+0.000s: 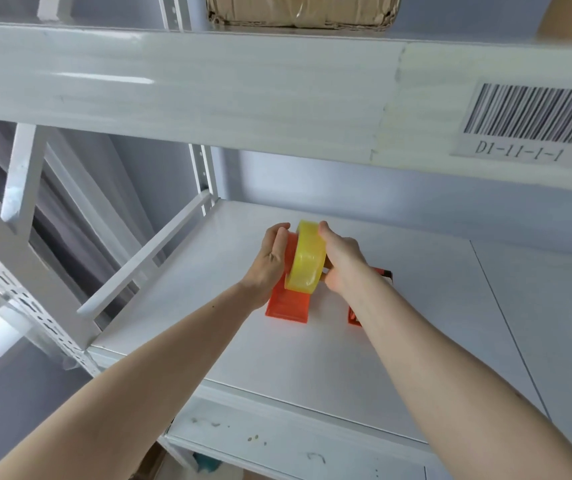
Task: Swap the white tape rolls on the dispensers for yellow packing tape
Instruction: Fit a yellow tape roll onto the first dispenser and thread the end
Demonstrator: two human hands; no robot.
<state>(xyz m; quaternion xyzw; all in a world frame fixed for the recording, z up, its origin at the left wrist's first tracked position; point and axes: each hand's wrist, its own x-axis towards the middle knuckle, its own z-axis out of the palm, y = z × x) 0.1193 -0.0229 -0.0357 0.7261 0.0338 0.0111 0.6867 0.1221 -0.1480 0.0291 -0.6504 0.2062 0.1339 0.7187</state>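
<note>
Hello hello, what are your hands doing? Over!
Left hand steadies orange dispenser. Right hand grips yellow tape roll on it. Nothing blocking.

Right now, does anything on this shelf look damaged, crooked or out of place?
Nothing stands out. Both hands, left hand and right hand, hold the yellow tape roll at the orange dispenser standing on the shelf. A second orange dispenser is mostly hidden behind the right forearm.
</note>
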